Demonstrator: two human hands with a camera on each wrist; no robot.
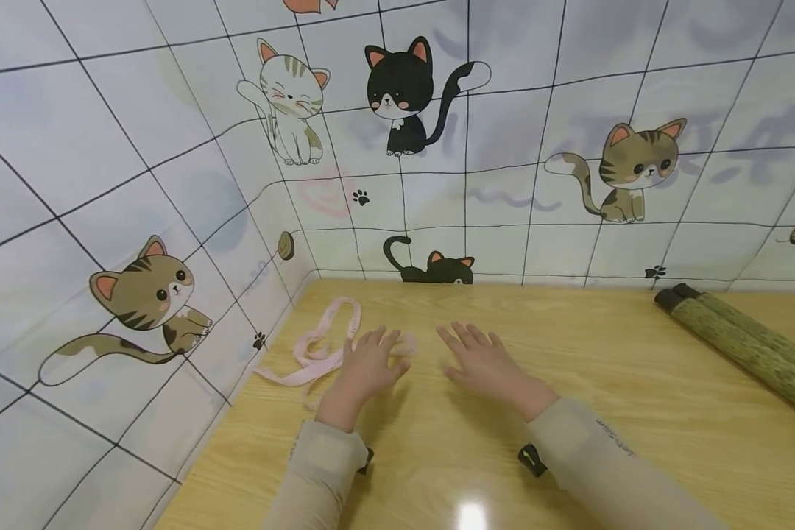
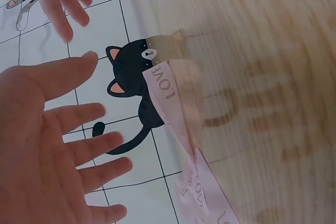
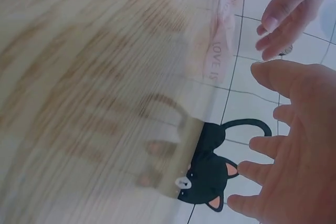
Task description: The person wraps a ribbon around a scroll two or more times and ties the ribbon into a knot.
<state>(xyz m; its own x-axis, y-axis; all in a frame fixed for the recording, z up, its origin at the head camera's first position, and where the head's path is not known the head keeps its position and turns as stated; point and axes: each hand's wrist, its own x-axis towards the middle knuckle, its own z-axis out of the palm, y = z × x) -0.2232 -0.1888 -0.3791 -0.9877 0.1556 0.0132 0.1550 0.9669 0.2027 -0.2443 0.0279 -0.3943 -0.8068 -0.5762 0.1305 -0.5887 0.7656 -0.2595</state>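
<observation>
A pink ribbon printed with the word LOVE [image 1: 308, 374] lies in loose loops on the left part of the wooden table [image 1: 609, 353]. My left hand [image 1: 369, 366], palm down with fingers spread, hovers over the ribbon's right side and hides part of it. To the right of it, my right hand [image 1: 483, 361] is held above the bare wood, its fingers spread too. Neither hand grips anything. In the left wrist view the ribbon [image 2: 170, 103] runs past beyond the fingertips of the left hand [image 2: 58, 140]. The right wrist view shows the right hand [image 3: 296, 145] with its fingers extended.
Two green mottled rolls with dark ends [image 1: 742, 338] lie at the table's right side. Walls covered in cat-patterned tile print [image 1: 503, 184] rise behind and to the left of the table. Dark wrist devices [image 1: 532, 460] sit under both beige sleeves.
</observation>
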